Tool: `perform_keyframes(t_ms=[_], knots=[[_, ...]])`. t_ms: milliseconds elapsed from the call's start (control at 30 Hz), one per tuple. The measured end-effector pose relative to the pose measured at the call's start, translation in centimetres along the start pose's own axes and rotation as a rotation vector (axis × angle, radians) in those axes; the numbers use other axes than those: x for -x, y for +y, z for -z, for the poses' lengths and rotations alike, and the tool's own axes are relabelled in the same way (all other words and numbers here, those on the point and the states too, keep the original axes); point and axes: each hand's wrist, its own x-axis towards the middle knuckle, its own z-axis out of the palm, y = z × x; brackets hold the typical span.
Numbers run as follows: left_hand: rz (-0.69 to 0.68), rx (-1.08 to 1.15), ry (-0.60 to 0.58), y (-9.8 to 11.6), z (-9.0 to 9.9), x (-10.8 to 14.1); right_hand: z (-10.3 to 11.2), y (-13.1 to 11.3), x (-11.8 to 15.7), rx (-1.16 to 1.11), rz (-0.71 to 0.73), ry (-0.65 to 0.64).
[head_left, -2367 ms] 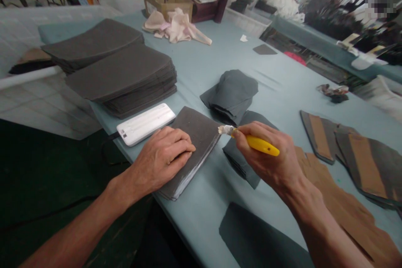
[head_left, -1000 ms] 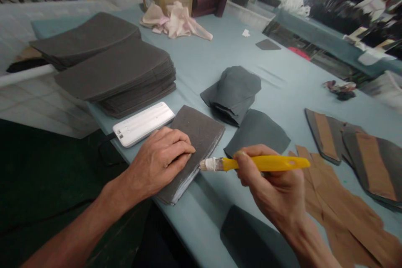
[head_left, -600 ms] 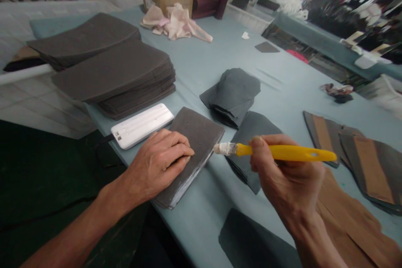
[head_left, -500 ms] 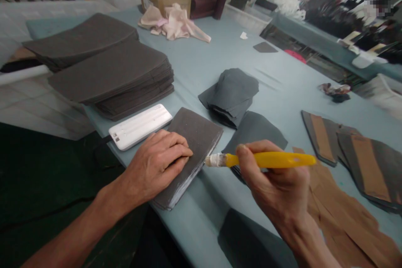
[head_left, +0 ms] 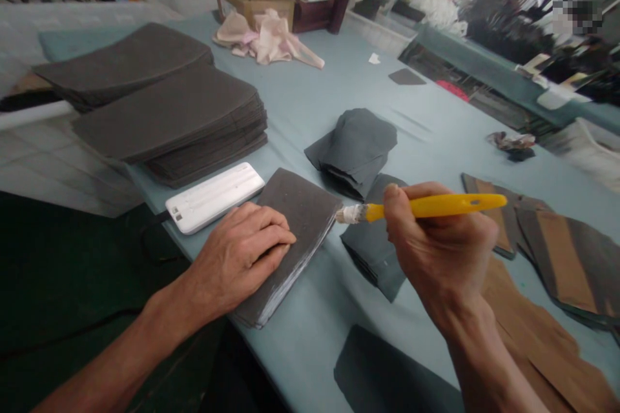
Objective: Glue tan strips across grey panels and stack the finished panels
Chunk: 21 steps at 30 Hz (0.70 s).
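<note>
My left hand (head_left: 249, 248) rests on top of a stack of dark grey-brown sheets (head_left: 305, 203), fingers lying over it and pressing it down. White paste streaks the stack's right-hand edge. In my right hand (head_left: 438, 239) is a paintbrush (head_left: 436, 205) with a yellow handle, gripped between thumb and fingers. Its white-coated bristles touch the stack's edge near the far right corner. Beside the left hand lies a white power bank (head_left: 216, 197) with a dark cable at its end. Just beyond the stack are dark folded pieces (head_left: 356, 148) and another dark pile (head_left: 375, 255), partly behind my right hand.
Two tall stacks of dark sheets (head_left: 169, 110) stand at the left table edge. Brown strips (head_left: 537, 329) and dark pieces with brown bands (head_left: 564, 251) lie to the right. Pink-white cloth (head_left: 266, 39), a cardboard box (head_left: 254, 3) and a dark flask (head_left: 341, 3) are at the back.
My right hand has carried the brush away from me along the stack's edge, from its middle to the far right corner. The left hand has stayed in place.
</note>
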Motion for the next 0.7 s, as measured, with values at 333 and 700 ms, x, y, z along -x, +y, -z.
perform_keyframes(t_ms=[333,700], knots=[[-0.024,0.014,0.017,-0.1,-0.2,0.1,-3.0,1.2,-2.2,0.017,0.051,-0.048],[-0.024,0.014,0.004,-0.1,-0.1,0.0,-2.7,1.4,-3.1,-0.074,-0.072,0.039]])
